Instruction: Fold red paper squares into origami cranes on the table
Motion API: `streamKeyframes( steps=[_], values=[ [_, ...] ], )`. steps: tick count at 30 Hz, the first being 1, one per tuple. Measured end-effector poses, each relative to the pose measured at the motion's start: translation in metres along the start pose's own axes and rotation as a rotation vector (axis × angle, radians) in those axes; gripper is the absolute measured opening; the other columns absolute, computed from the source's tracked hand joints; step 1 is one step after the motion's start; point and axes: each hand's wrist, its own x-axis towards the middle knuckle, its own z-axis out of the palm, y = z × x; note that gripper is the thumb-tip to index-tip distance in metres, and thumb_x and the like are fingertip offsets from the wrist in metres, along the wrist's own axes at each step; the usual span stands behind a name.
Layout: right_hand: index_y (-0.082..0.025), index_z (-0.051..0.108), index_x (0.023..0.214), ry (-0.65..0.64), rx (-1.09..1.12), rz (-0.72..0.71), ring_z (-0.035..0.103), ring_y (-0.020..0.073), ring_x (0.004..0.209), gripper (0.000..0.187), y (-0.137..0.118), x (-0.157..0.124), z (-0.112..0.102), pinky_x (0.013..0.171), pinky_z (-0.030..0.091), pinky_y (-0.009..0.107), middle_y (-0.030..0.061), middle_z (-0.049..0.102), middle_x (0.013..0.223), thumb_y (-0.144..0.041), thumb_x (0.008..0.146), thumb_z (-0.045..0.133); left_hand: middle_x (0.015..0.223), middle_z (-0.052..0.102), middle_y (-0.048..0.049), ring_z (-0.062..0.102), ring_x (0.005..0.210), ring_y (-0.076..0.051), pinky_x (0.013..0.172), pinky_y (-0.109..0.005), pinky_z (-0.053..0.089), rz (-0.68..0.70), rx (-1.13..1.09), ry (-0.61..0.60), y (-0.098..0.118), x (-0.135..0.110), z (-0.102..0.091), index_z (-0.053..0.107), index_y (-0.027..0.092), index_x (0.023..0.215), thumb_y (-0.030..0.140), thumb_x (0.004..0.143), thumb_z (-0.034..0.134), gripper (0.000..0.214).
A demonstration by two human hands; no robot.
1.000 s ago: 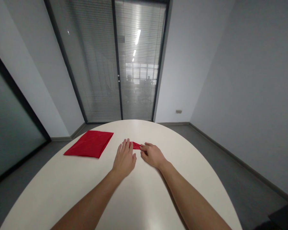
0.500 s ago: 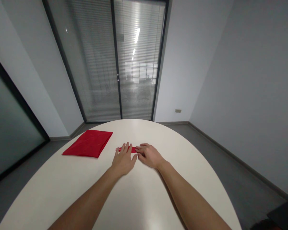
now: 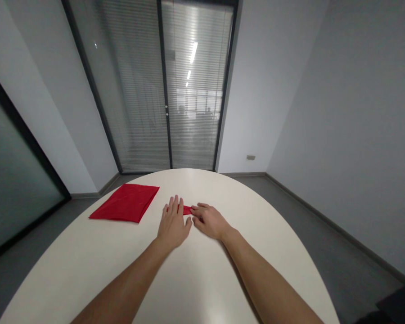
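Observation:
A narrow strip of folded red material [image 3: 187,210] lies on the white table between my two hands. Flat over its left part is my left hand [image 3: 173,226], fingers stretched forward and thumb out to the side, hiding much of the strip. My right hand [image 3: 212,221] has its bent fingers and thumb on the strip's right end, which they cover. To the left lies a larger flat red sheet [image 3: 125,202], folded in layers and creased, touched by neither hand.
The round white table [image 3: 189,274] has a curved edge all around. Past it stand a glass partition with blinds [image 3: 138,112] and grey walls with a socket plate [image 3: 250,158]. A dark object [image 3: 398,301] shows at the lower right.
My left hand has shifted slightly, its fingers now covering the strip's left end, which showed before. My right hand stays at the right end. The view has tilted a little.

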Motion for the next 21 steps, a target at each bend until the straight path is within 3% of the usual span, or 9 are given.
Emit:
streamKeyframes(
  steps=[2, 4, 8, 12, 17, 21],
  values=[
    [-0.016, 0.066, 0.126, -0.026, 0.014, 0.028, 0.059, 0.0234, 0.124, 0.036, -0.001, -0.001, -0.001, 0.115, 0.036, 0.04, 0.0097, 0.069, 0.129, -0.019, 0.095, 0.047, 0.163, 0.025, -0.0173, 0.024, 0.152, -0.031, 0.121, -0.046, 0.026, 0.132, -0.046, -0.048, -0.003, 0.001, 0.001, 0.033, 0.007, 0.153, 0.033, 0.096, 0.041, 0.064],
    [-0.017, 0.06, 0.135, -0.052, 0.011, 0.085, 0.054, 0.026, 0.131, 0.041, -0.003, -0.002, -0.002, 0.115, 0.036, 0.045, 0.0103, 0.065, 0.135, -0.022, 0.096, 0.046, 0.161, 0.033, -0.0151, 0.03, 0.149, -0.03, 0.12, -0.047, 0.029, 0.168, -0.064, -0.108, -0.006, 0.002, 0.003, 0.039, 0.01, 0.151, 0.032, 0.098, 0.038, 0.057],
    [-0.018, 0.051, 0.144, -0.102, -0.026, 0.185, 0.042, 0.0289, 0.142, 0.047, -0.008, -0.003, -0.002, 0.119, 0.027, 0.053, 0.0112, 0.054, 0.148, -0.03, 0.101, 0.039, 0.159, 0.037, -0.0131, 0.033, 0.148, -0.031, 0.12, -0.049, 0.029, 0.127, -0.032, -0.116, -0.006, 0.003, 0.007, 0.044, 0.012, 0.149, 0.033, 0.099, 0.037, 0.054],
    [-0.01, 0.041, 0.151, -0.131, -0.049, 0.216, 0.03, 0.0266, 0.149, 0.054, -0.014, -0.002, 0.0, 0.123, 0.016, 0.051, 0.0166, 0.04, 0.157, -0.031, 0.103, 0.031, 0.16, 0.036, -0.0123, 0.031, 0.149, -0.03, 0.121, -0.049, 0.028, 0.138, -0.007, -0.126, -0.005, 0.004, 0.006, 0.042, 0.011, 0.15, 0.028, 0.098, 0.037, 0.055],
    [-0.001, 0.03, 0.154, -0.239, -0.01, 0.279, 0.023, 0.0285, 0.152, 0.062, -0.018, 0.002, 0.006, 0.123, 0.02, 0.049, 0.0204, 0.027, 0.161, -0.037, 0.105, 0.02, 0.16, 0.033, -0.0127, 0.029, 0.15, -0.029, 0.121, -0.049, 0.028, 0.129, -0.013, -0.162, -0.005, 0.005, 0.003, 0.039, 0.008, 0.151, 0.026, 0.1, 0.032, 0.055],
    [0.002, 0.029, 0.154, -0.254, -0.035, 0.349, 0.019, 0.031, 0.152, 0.065, -0.019, 0.003, 0.007, 0.123, 0.019, 0.049, 0.0222, 0.022, 0.161, -0.04, 0.104, 0.022, 0.16, 0.034, -0.0144, 0.03, 0.149, -0.03, 0.12, -0.05, 0.029, 0.109, -0.011, -0.15, -0.005, 0.005, 0.004, 0.039, 0.007, 0.151, 0.028, 0.1, 0.033, 0.055]
  ],
)
